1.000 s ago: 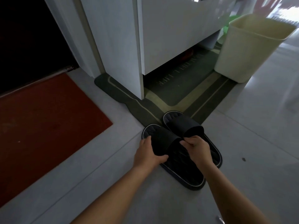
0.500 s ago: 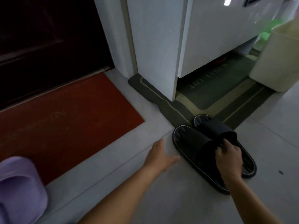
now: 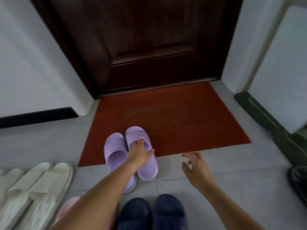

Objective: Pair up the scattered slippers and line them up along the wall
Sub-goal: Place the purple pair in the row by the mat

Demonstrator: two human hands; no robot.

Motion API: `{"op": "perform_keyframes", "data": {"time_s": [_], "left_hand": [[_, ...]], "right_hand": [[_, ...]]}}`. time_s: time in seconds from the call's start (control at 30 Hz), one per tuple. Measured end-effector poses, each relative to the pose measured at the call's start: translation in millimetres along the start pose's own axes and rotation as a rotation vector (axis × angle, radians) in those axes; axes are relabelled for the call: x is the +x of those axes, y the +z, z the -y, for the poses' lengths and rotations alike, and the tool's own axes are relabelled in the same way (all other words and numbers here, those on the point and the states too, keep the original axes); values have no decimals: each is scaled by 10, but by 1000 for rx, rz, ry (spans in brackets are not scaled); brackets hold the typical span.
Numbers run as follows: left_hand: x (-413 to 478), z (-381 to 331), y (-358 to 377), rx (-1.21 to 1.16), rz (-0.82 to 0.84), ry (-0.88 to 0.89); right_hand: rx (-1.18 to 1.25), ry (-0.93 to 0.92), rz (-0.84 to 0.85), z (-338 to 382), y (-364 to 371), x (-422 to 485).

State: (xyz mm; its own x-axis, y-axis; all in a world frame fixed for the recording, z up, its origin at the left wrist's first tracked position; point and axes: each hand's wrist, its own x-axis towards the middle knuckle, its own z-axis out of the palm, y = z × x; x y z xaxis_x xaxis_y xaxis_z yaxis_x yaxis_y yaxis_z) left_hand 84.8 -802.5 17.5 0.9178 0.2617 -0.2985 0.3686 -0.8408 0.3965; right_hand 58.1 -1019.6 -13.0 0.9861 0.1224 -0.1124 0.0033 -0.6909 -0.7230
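Two purple slippers stand side by side, toes toward the door, half on the red doormat. The left purple slipper is partly hidden by my forearm. My left hand lies on the right purple slipper, fingers stretched to the edge of its upper and thumb spread to the right. To the right, my right hand hovers above the grey floor with loose fingers and holds nothing. A dark blue pair sits at the bottom middle.
White slippers lie along the bottom left, with a pink slipper beside them under my arm. A black slipper shows at the right edge. A dark door is ahead, and a green mat and a white cabinet are at the right.
My view swung left from the black slippers to the door. Both hands left the black pair; my left hand now rests on a purple slipper and my right hand hangs free.
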Motion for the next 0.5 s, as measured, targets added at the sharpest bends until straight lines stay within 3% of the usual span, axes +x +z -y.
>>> {"op": "perform_keyframes", "data": {"time_s": [0.1, 0.27, 0.5], "left_hand": [[95, 498, -521, 88, 17, -79], [150, 999, -978, 175, 116, -123], [169, 1482, -563, -84, 74, -270]], "right_hand": [[-166, -61, 241, 558, 367, 211], [-454, -200, 490, 1243, 745, 535], [-499, -113, 441, 1437, 1301, 635]]}}
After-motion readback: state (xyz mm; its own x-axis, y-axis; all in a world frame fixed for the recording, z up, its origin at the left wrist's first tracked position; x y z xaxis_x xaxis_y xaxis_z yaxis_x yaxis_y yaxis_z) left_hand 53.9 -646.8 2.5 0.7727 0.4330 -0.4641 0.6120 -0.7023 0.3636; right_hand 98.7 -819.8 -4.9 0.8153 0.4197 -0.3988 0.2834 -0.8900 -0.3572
